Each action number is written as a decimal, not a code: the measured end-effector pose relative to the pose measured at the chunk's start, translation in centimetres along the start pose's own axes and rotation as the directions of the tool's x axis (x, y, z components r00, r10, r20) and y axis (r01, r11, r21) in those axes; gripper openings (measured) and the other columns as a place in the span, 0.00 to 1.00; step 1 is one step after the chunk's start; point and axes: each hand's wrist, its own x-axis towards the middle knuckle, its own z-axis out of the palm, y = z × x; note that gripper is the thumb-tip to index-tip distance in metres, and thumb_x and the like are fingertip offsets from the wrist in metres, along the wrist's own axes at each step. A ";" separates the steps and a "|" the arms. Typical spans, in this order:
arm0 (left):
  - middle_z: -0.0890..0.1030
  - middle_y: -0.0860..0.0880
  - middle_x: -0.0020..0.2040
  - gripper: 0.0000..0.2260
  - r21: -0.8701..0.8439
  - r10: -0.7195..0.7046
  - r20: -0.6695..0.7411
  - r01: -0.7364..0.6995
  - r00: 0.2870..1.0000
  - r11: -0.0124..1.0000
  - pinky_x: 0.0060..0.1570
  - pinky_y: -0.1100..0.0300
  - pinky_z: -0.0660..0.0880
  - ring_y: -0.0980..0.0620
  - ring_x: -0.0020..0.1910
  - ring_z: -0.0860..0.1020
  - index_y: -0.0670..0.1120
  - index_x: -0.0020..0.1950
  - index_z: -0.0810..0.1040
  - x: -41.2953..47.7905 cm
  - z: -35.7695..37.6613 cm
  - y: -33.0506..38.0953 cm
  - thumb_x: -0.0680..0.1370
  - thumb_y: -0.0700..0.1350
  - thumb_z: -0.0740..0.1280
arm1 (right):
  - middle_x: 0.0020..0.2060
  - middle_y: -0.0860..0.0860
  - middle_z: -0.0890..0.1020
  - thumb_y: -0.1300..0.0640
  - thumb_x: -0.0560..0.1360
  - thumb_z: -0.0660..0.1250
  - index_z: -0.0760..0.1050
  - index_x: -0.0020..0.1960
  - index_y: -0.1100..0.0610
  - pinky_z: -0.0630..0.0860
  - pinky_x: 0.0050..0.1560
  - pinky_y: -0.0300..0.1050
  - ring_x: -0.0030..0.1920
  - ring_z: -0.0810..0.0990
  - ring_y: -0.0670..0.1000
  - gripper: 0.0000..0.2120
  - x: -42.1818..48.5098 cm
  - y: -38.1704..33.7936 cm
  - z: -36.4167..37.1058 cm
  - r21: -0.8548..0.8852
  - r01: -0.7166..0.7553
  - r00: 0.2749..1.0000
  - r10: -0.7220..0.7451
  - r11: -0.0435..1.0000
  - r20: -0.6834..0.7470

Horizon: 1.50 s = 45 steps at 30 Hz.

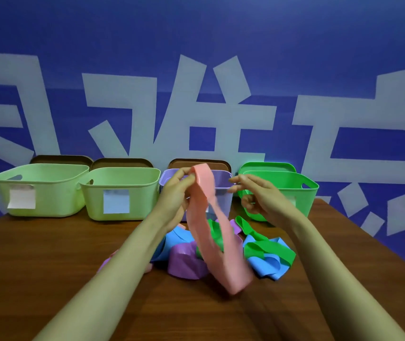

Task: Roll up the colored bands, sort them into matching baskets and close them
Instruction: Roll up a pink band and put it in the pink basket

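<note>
Left hand [175,190]: raised in front of the purple basket; grip clamped on the top fold of the pink band, thumb and fingertips pinched together.
Right hand [258,195]: raised just beside the pink band, in front of the green basket; grip apart, fingers extended toward the left hand, holding nothing.
Pink band [211,232]: hangs as a long loop from the left hand; its lower end is above the desk in front of the pile, and the picture does not show whether it touches the desk.
Band pile: a purple band [186,263], a green band [268,249] and a blue band [268,265] lie unrolled and overlapping on the desk, between the forearms and the baskets.
Desk [49,267]: brown wood-grain surface carrying the baskets and bands.
Left pale green basket [56,200]: far left of the row, open, with a pink note [21,199] on its front wall.
Second pale green basket [142,198]: just beside the first, open, with a blue note [116,201] on its front wall.
Purple basket [222,200]: third in the row, open, partly hidden by the left hand and pink band.
Green basket [304,195]: right end of the row, open.
Brown lids [121,162]: one stands behind each of the first three baskets.
Green lid [265,166]: stands behind the green basket.
Wall [196,33]: blue with large white characters.
</note>
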 end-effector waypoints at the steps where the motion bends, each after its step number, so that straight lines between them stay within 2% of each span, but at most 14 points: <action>1: 0.79 0.55 0.36 0.08 0.035 0.005 0.014 -0.005 1.000 0.999 0.34 0.67 0.70 0.60 0.33 0.75 0.48 0.49 0.76 0.0 0.1 0.1 0.82 0.40 0.58 | 0.43 0.51 0.82 0.48 0.78 0.61 0.77 0.53 0.57 0.59 0.28 0.37 0.26 0.66 0.46 0.14 -0.2 -0.1 0.3 -0.027 -0.007 1.000 0.008 1.000 0.029; 4: 0.79 0.57 0.33 0.06 0.157 0.063 0.080 -0.075 0.995 0.985 0.33 0.70 0.70 0.62 0.31 0.74 0.45 0.49 0.77 -0.3 0.6 0.2 0.81 0.41 0.61 | 0.39 0.49 0.80 0.45 0.72 0.67 0.76 0.55 0.60 0.68 0.34 0.40 0.32 0.74 0.45 0.20 -0.8 -0.4 1.5 -0.123 0.064 0.987 -0.045 0.990 0.156; 7: 0.81 0.52 0.39 0.05 0.195 0.124 0.036 -0.128 0.992 0.972 0.40 0.67 0.74 0.59 0.38 0.76 0.46 0.48 0.79 -0.2 0.8 0.3 0.79 0.43 0.64 | 0.39 0.50 0.81 0.58 0.74 0.70 0.77 0.51 0.62 0.73 0.39 0.35 0.37 0.77 0.42 0.09 -0.8 -0.7 2.4 -0.231 0.188 0.974 -0.150 0.955 0.173; 13: 0.78 0.51 0.44 0.07 0.443 0.302 -0.114 -0.224 0.946 0.868 0.44 0.72 0.72 0.59 0.42 0.76 0.44 0.48 0.75 -0.1 -0.5 -0.2 0.74 0.34 0.69 | 0.35 0.49 0.81 0.55 0.73 0.70 0.77 0.44 0.57 0.73 0.35 0.44 0.34 0.77 0.45 0.06 -0.9 -2.2 2.2 0.033 0.174 0.984 -0.175 0.984 0.020; 15: 0.78 0.52 0.44 0.08 0.475 0.341 -0.135 -0.241 0.930 0.847 0.45 0.71 0.72 0.58 0.43 0.76 0.45 0.46 0.74 -0.5 -0.4 -0.7 0.75 0.33 0.68 | 0.33 0.47 0.80 0.57 0.76 0.68 0.77 0.44 0.57 0.73 0.32 0.39 0.32 0.77 0.43 0.04 -1.0 -2.6 2.4 0.044 0.161 0.987 -0.161 0.986 0.009; 20: 0.82 0.49 0.41 0.08 0.335 0.136 -0.002 -0.128 0.991 0.934 0.50 0.58 0.77 0.53 0.42 0.80 0.43 0.45 0.79 -2.2 1.7 -1.0 0.78 0.47 0.66 | 0.35 0.46 0.82 0.58 0.78 0.65 0.79 0.44 0.54 0.74 0.31 0.41 0.33 0.78 0.45 0.06 -0.7 -2.7 2.9 -0.028 0.120 0.992 -0.121 0.992 -0.030; 24: 0.83 0.49 0.46 0.09 0.187 0.079 -0.015 -0.075 0.997 0.980 0.47 0.63 0.78 0.55 0.43 0.81 0.45 0.55 0.73 -2.3 2.2 -1.1 0.77 0.38 0.68 | 0.37 0.46 0.85 0.69 0.79 0.53 0.79 0.48 0.54 0.78 0.37 0.35 0.38 0.82 0.44 0.18 -0.9 -3.3 3.2 0.028 0.115 0.993 -0.115 0.993 0.019; 27: 0.80 0.45 0.49 0.09 0.039 -0.023 -0.123 0.028 0.992 0.999 0.51 0.56 0.76 0.52 0.44 0.79 0.43 0.58 0.70 -1.5 2.2 -0.7 0.79 0.36 0.64 | 0.43 0.47 0.85 0.74 0.76 0.52 0.78 0.54 0.52 0.80 0.44 0.39 0.40 0.81 0.46 0.23 -1.3 -3.5 3.0 0.031 0.170 0.984 -0.172 0.985 0.046; 29: 0.78 0.46 0.45 0.08 0.041 -0.021 -0.181 0.028 0.983 0.999 0.43 0.61 0.74 0.54 0.39 0.76 0.45 0.56 0.69 -1.3 2.5 -0.3 0.79 0.36 0.62 | 0.44 0.46 0.83 0.74 0.75 0.55 0.78 0.56 0.49 0.80 0.43 0.41 0.36 0.80 0.45 0.24 -1.3 -3.1 2.9 -0.081 0.204 0.979 -0.205 0.976 0.003; 31: 0.75 0.50 0.44 0.07 0.163 0.044 -0.175 -0.015 0.983 0.987 0.40 0.63 0.70 0.55 0.40 0.74 0.49 0.51 0.69 -1.3 2.6 0.2 0.77 0.44 0.65 | 0.43 0.50 0.77 0.71 0.75 0.58 0.76 0.57 0.46 0.75 0.39 0.37 0.32 0.75 0.43 0.23 -0.8 -2.5 2.7 -0.401 0.263 0.944 -0.319 0.878 -0.078; 34: 0.74 0.53 0.51 0.15 0.612 0.199 0.002 -0.158 0.980 0.775 0.48 0.63 0.69 0.58 0.50 0.73 0.52 0.50 0.71 -1.2 2.1 0.1 0.71 0.55 0.73 | 0.47 0.53 0.68 0.67 0.75 0.64 0.75 0.65 0.51 0.67 0.43 0.27 0.39 0.69 0.44 0.21 0.0 -1.4 2.7 -0.696 0.299 0.876 -0.477 0.653 -0.071; 37: 0.77 0.50 0.49 0.05 0.710 0.336 0.033 -0.259 0.941 0.655 0.47 0.62 0.70 0.55 0.47 0.75 0.50 0.45 0.77 -0.6 1.4 0.4 0.75 0.50 0.70 | 0.52 0.52 0.70 0.66 0.75 0.65 0.75 0.64 0.52 0.70 0.48 0.25 0.51 0.75 0.49 0.19 0.0 -0.7 2.9 -0.611 0.340 0.877 -0.476 0.715 -0.069; 41: 0.78 0.51 0.42 0.12 0.646 0.277 0.054 -0.245 0.959 0.723 0.46 0.63 0.69 0.57 0.43 0.74 0.43 0.42 0.82 -0.2 0.9 1.2 0.78 0.49 0.65 | 0.43 0.46 0.80 0.64 0.72 0.70 0.76 0.45 0.48 0.76 0.44 0.45 0.45 0.79 0.50 0.11 -0.1 0.6 3.1 -0.314 0.273 0.941 -0.320 0.910 -0.109; 45: 0.79 0.55 0.33 0.12 0.458 0.048 -0.003 -0.042 0.999 0.888 0.42 0.65 0.71 0.57 0.37 0.74 0.46 0.40 0.82 -0.4 0.1 1.8 0.80 0.46 0.63 | 0.40 0.53 0.79 0.66 0.73 0.67 0.73 0.45 0.52 0.73 0.35 0.40 0.37 0.79 0.50 0.09 0.0 0.8 2.4 0.133 0.124 0.989 -0.111 0.983 -0.099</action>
